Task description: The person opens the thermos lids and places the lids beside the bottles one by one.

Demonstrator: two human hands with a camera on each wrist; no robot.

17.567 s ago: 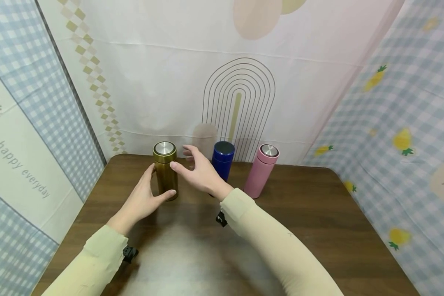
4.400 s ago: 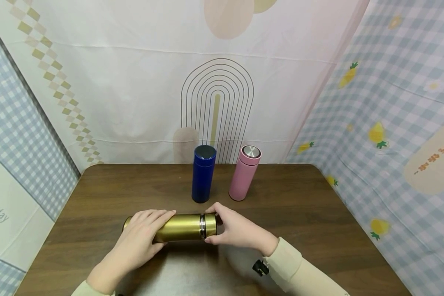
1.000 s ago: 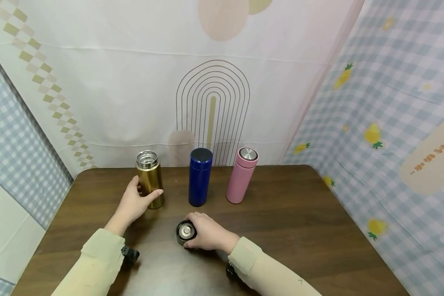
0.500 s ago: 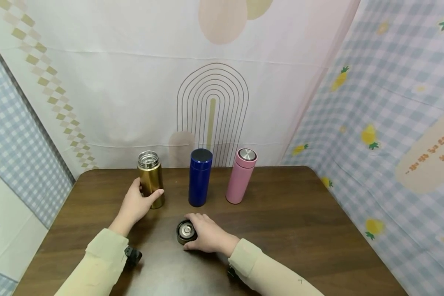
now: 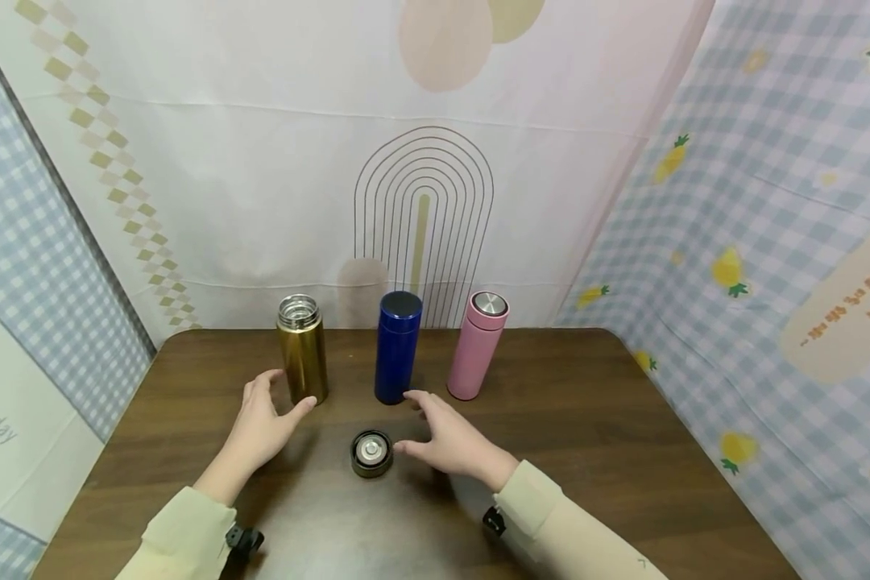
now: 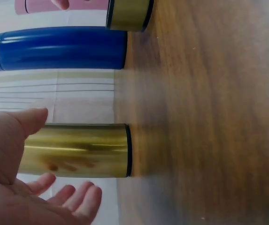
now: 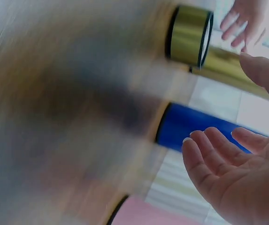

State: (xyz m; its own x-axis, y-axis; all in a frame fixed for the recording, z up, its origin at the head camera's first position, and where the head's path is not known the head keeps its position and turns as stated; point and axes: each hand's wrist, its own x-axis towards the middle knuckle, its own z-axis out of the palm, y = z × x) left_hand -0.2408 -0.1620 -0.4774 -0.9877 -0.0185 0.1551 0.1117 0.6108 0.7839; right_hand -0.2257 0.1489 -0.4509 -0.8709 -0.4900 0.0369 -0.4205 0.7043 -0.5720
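A gold thermos (image 5: 304, 362) stands upright at the left of the table, its steel mouth uncovered. Just in front of it, my left hand (image 5: 257, 423) is spread with thumb and fingers apart, holding nothing; the left wrist view shows a gap between palm and thermos (image 6: 82, 150). The gold thermos lid (image 5: 372, 453) lies upside down on the table, its inner side facing up. To the right of the lid, my right hand (image 5: 453, 435) has its thumb and fingers parted and nothing in its grasp. In the right wrist view the lid (image 7: 188, 35) stands clear of the fingers.
A blue thermos (image 5: 397, 346) with its lid on stands behind the gold lid. Right of it is a pink thermos (image 5: 476, 346), also lidded. A patterned cloth (image 5: 297, 201) hangs behind the brown wooden table (image 5: 587, 451).
Both hands have let go: the left has drawn back from the gold thermos, and the right has moved right, off the lid. Earlier, the thermos lay on its side with the lid on.
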